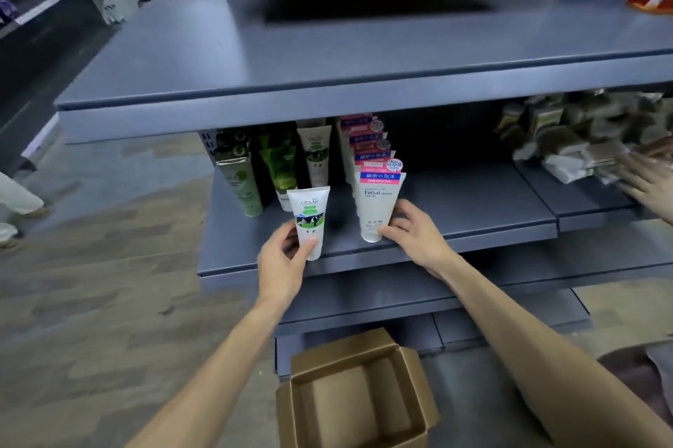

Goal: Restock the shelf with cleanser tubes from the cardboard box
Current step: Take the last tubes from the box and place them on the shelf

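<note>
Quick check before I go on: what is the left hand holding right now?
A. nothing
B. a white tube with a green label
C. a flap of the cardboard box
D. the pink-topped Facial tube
B: the left hand grips the white tube with a green label at the shelf's front edge, while the right hand touches the pink-topped tube.

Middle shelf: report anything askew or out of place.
The packets at the right of the middle shelf lie in a jumbled heap, unlike the tubes standing in neat rows. The pink-labelled Facial tube leans slightly. Nothing looks spilled or damaged.
</note>
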`<state>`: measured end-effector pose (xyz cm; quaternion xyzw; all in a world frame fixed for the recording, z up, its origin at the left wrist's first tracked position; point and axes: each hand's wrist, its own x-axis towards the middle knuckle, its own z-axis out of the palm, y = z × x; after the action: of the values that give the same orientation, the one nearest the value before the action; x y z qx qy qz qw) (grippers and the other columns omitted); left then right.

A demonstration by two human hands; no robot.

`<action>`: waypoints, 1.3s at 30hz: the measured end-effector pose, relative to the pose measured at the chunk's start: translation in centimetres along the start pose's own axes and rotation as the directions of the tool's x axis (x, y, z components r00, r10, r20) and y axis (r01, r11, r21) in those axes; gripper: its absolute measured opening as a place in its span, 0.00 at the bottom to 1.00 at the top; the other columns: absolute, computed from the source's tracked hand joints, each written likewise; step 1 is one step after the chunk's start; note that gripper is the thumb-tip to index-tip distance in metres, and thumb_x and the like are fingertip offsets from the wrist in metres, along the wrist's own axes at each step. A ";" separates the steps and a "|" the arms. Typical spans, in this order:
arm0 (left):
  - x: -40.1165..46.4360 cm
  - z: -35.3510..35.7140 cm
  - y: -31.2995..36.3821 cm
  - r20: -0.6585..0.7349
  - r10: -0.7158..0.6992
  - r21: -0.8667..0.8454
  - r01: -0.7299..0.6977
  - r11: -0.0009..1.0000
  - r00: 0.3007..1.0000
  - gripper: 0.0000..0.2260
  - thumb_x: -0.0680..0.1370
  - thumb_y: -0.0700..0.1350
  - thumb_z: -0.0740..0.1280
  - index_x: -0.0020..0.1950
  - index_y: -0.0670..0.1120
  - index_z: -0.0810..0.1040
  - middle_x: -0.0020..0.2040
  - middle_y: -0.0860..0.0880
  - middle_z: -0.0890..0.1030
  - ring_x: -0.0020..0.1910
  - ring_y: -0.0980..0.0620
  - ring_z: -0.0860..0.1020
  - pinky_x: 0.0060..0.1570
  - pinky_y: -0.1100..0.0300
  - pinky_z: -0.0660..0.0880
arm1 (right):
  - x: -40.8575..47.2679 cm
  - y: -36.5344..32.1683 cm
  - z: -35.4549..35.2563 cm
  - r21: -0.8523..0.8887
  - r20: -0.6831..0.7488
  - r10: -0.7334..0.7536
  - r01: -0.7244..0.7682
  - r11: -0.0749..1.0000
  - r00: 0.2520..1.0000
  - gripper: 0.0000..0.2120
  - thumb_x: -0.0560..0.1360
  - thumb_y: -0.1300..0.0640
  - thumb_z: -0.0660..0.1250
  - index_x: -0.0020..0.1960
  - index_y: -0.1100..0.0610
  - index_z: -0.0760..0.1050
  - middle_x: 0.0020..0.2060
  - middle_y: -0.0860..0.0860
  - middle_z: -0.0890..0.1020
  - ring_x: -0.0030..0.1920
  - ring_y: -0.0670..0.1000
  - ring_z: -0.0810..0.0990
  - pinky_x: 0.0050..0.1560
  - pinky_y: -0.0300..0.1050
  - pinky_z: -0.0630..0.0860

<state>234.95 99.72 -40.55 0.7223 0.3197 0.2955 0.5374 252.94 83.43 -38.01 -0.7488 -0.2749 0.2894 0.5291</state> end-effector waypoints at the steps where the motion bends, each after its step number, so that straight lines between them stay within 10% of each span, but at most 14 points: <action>1: 0.4 0.3 0.0 -0.004 -0.001 0.003 0.001 1.000 1.000 0.15 0.76 0.42 0.71 0.63 0.47 0.78 0.54 0.53 0.84 0.52 0.57 0.82 0.55 0.59 0.78 | 0.4 0.1 -0.1 -0.008 0.019 -0.002 0.002 1.000 1.000 0.21 0.75 0.62 0.71 0.66 0.54 0.71 0.57 0.47 0.83 0.57 0.45 0.82 0.65 0.50 0.75; 39: 8.9 7.0 -0.4 -0.183 0.066 0.027 -0.062 0.998 0.981 0.12 0.80 0.42 0.66 0.64 0.46 0.77 0.57 0.53 0.82 0.56 0.59 0.78 0.60 0.65 0.74 | 3.2 2.5 -2.3 -0.021 0.187 -0.101 0.106 0.994 0.977 0.22 0.76 0.63 0.70 0.67 0.52 0.69 0.59 0.48 0.82 0.62 0.46 0.80 0.69 0.51 0.72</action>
<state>245.82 102.67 -41.93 0.7076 0.3476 0.3746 0.4881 257.05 83.52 -40.23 -0.7114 -0.3659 0.3256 0.5040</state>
